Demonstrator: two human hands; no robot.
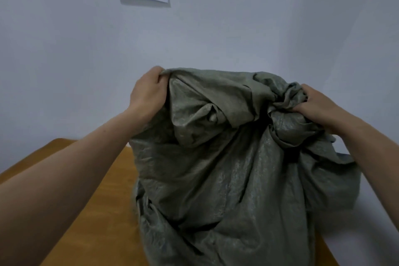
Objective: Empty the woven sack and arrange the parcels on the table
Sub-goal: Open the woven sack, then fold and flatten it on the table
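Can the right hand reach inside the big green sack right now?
Probably not yet. The right hand grips a twisted bunch of the sack, the left hand grips another top corner, and no opening shows. A hand would likely have to let go first.

woven sack [226, 168] covering table [103, 211] right, left side bare

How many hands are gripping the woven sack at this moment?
2. The left hand grips the sack at its upper left corner; the right hand grips bunched fabric at upper right.
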